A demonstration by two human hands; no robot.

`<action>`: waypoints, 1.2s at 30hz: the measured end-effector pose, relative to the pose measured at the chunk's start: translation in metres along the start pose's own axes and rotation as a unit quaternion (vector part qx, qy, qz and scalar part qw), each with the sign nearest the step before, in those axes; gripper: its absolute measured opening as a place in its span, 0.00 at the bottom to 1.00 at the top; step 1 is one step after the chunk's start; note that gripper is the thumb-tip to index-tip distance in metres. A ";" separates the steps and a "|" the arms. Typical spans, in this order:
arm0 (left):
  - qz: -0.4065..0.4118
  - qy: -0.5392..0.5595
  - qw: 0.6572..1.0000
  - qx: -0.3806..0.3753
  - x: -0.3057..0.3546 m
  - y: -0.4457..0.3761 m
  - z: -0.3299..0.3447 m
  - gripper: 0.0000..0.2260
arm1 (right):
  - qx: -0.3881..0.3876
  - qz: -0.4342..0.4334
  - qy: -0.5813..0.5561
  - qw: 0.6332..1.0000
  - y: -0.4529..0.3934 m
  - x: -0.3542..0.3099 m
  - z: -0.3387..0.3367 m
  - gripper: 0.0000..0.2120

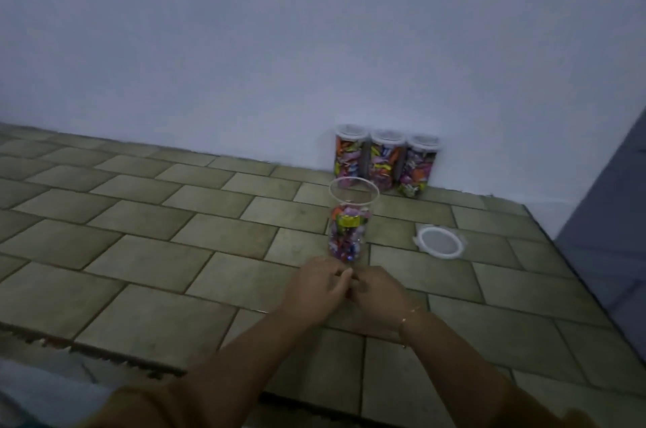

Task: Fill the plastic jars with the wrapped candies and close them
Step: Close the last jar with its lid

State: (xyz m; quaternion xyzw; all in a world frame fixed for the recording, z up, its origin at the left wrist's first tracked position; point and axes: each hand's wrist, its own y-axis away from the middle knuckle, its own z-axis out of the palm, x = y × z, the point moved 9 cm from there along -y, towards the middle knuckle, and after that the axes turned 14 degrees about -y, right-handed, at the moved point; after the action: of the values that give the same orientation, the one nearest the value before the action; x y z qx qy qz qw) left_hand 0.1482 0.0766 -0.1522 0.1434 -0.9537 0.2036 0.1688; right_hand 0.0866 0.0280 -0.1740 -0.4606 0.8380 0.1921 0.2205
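A plain pale wall (279, 36) filled the upper half of the view, dim and bluish in weak light. Below it lay a floor (146, 218) of tan rectangular tiles set in a staggered pattern with dark grout lines — its near edge looked chipped and ragged. At the right stood a darker grey surface (608, 218) — what it was could not be told.

A tiled floor (146, 218) carries an open jar (350, 223) part-filled with wrapped candies, three lidded full jars (386, 160) behind it against the wall, and a loose lid (439, 241) to its right
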 end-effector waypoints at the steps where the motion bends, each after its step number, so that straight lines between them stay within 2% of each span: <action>1: 0.014 0.000 1.000 -0.026 0.013 -0.007 0.013 0.22 | 0.004 0.025 0.029 0.999 0.002 0.018 -0.009 0.29; 3: 0.043 -0.009 0.996 -0.081 0.038 -0.021 0.039 0.16 | 0.022 0.062 0.067 0.996 0.009 0.050 -0.030 0.35; 4: 0.060 -0.010 0.993 -0.102 0.050 -0.027 0.050 0.15 | 0.040 0.087 0.066 0.993 0.010 0.070 -0.039 0.34; 6: 0.077 -0.010 0.988 -0.134 0.067 -0.037 0.068 0.17 | 0.070 0.137 0.068 0.986 0.010 0.104 -0.052 0.27; 10: 0.072 -0.014 0.981 -0.178 0.083 -0.057 0.098 0.20 | 0.135 0.179 0.083 0.971 0.007 0.137 -0.071 0.28; 12: 0.061 -0.016 0.979 -0.193 0.083 -0.063 0.109 0.22 | 0.148 0.196 0.079 0.966 0.006 0.145 -0.078 0.30; 16: 0.058 -0.019 0.977 -0.204 0.080 -0.069 0.121 0.23 | 0.157 0.227 0.080 0.958 0.006 0.158 -0.081 0.25; 20: 0.069 -0.016 0.980 -0.188 0.071 -0.069 0.116 0.24 | 0.169 0.214 0.104 0.957 0.010 0.151 -0.073 0.19; 23: 0.091 -0.035 0.981 -0.170 0.063 -0.066 0.102 0.24 | 0.149 0.205 0.078 0.964 0.011 0.141 -0.056 0.17; 27: 0.177 -0.084 0.965 -0.173 0.060 -0.053 0.086 0.20 | 0.104 0.161 0.048 0.980 0.016 0.109 -0.041 0.16; 30: 0.219 -0.091 0.952 -0.196 0.051 -0.039 0.074 0.21 | 0.026 0.107 0.002 0.994 0.020 0.070 -0.036 0.14; 32: 0.210 -0.076 0.956 -0.192 0.043 -0.033 0.056 0.21 | -0.005 0.094 -0.036 0.995 0.024 0.052 -0.040 0.09; 36: 0.143 0.015 0.982 -0.123 0.020 -0.032 0.007 0.21 | 0.057 0.096 -0.104 0.988 0.025 0.040 -0.072 0.05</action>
State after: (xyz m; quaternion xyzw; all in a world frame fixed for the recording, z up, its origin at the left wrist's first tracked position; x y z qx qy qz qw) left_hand 0.1388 0.0415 -0.1398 -0.0198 -0.9795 0.1090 0.1683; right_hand 0.0320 -0.0252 -0.1331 -0.3421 0.8603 0.2112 0.3134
